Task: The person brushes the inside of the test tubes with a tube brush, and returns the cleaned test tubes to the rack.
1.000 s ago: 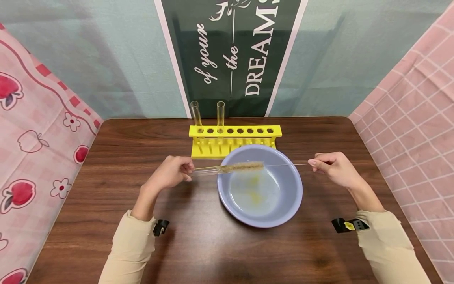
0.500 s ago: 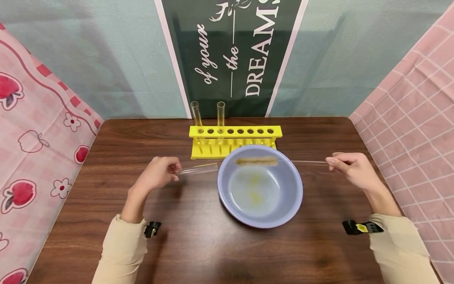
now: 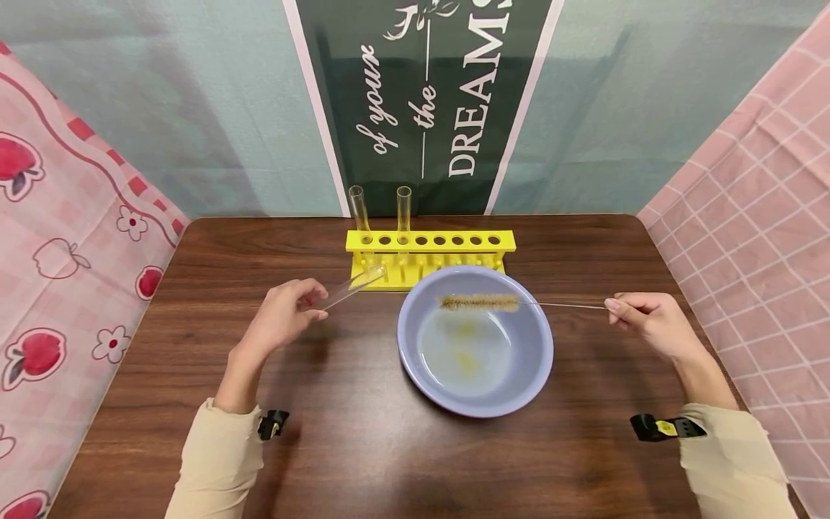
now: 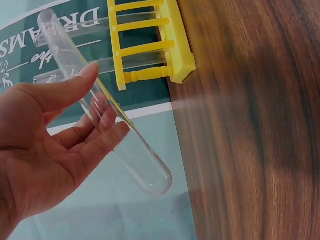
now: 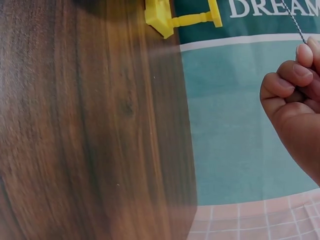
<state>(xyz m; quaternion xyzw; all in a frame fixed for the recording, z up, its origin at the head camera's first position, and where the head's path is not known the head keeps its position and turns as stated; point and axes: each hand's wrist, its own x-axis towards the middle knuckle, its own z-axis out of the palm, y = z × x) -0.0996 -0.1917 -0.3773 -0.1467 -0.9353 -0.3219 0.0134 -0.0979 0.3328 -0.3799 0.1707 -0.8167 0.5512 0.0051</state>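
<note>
My left hand (image 3: pixel 285 310) holds a clear test tube (image 3: pixel 355 286) between thumb and fingers, its open end tilted up toward the rack. In the left wrist view the rounded bottom of the test tube (image 4: pixel 152 180) sticks out past the fingers. My right hand (image 3: pixel 648 321) pinches the thin twisted wire handle of a test tube brush (image 3: pixel 480 303). The tan bristles hang over the far part of a lavender basin (image 3: pixel 476 411), which holds cloudy water with yellowish patches. Only the curled fingers and a bit of wire show for the right hand (image 5: pixel 295 95) in the right wrist view.
Behind the basin stands a yellow test tube rack (image 3: pixel 431 241), with two clear tubes upright in its left part. The brown wooden table (image 3: pixel 441 461) ends at a hanging cloth backdrop. Patterned pink cloths flank both sides.
The brush has come out of the test tube as my hands drew apart. My left hand has moved left and turned the tube's mouth upward; my right hand has gone right with the brush.
</note>
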